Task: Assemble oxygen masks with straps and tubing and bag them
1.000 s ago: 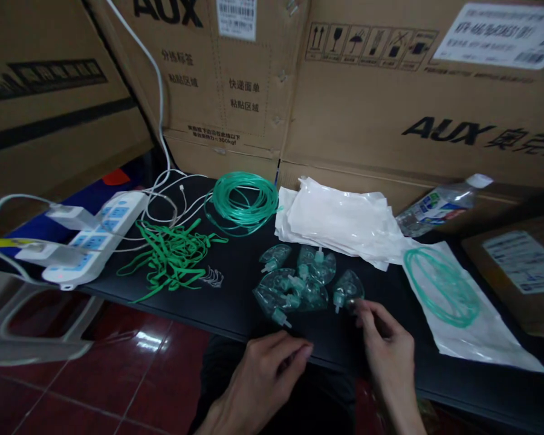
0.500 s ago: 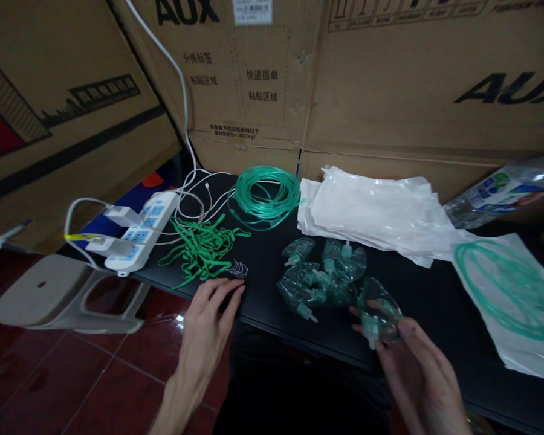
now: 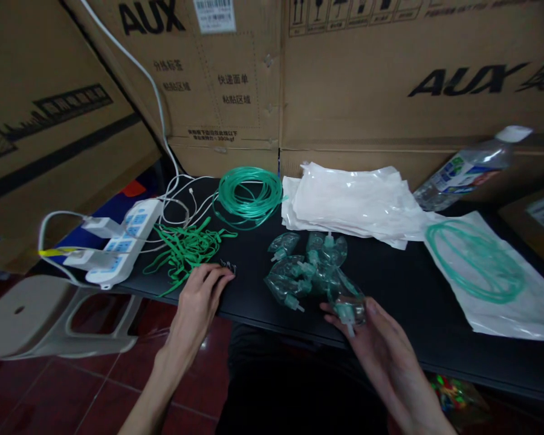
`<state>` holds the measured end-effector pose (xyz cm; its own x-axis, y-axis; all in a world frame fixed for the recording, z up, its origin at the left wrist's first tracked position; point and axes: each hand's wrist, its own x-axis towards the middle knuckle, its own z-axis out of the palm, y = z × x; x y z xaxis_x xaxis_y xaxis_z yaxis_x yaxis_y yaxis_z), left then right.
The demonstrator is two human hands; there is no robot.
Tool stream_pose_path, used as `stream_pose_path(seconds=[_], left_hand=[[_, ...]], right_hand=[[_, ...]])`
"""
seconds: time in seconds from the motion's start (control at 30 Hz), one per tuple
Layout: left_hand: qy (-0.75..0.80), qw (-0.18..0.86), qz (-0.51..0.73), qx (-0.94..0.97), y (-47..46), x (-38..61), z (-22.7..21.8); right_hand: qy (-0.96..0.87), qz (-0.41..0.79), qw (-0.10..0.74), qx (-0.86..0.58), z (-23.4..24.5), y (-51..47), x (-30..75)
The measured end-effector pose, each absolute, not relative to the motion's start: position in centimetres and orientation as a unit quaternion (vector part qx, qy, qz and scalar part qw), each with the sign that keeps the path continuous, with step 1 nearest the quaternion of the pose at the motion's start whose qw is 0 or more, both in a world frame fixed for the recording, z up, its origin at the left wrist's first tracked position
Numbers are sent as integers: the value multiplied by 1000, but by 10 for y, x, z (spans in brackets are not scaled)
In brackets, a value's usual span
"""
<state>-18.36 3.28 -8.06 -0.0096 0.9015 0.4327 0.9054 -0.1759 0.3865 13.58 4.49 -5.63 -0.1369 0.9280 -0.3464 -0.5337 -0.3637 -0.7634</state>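
Note:
Near the front edge of the black table, my left hand [image 3: 204,290] has its fingers drawn together in a pinch at a few thin metal strips [image 3: 228,264]. Its fingertips partly cover them. Just behind it is a tangle of green elastic straps [image 3: 188,248]. My right hand [image 3: 376,338] holds a clear green oxygen mask [image 3: 346,296] between thumb and fingers, its connector pointing down toward me. Against that mask lies a cluster of several similar masks [image 3: 288,275] on the tabletop.
A coil of green tubing [image 3: 249,193] lies behind, beside a stack of white packets [image 3: 349,196]. To the right are bagged tubing [image 3: 476,260] and a leaning plastic bottle [image 3: 466,166]. A power strip [image 3: 127,241] with white cables and a stool [image 3: 31,314] are left. Cardboard boxes [image 3: 344,109] wall the back.
The view has shifted to the right. The mask in my right hand has moved left, closer to the cluster. My left hand stays by the metal strips, its fingertips now closer together.

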Motion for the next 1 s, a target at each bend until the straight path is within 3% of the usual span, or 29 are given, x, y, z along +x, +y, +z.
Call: stream_pose_path(seconds=[0.27, 0.47, 0.7, 1.0], left_hand=[[-615, 23, -283, -736, 31, -193, -86], [-598, 113, -256, -751, 34, -206, -83], [-546, 82, -95, -828, 55, -236, -61], [-538, 63, -69, -838, 70, -228, -51]], right_hand=[[-288, 705, 503, -409, -61, 65, 150], [-303, 671, 532, -418, -67, 79, 159], [-255, 597, 572, -501, -81, 67, 168], [-251, 619, 576, -472, -85, 69, 165]])
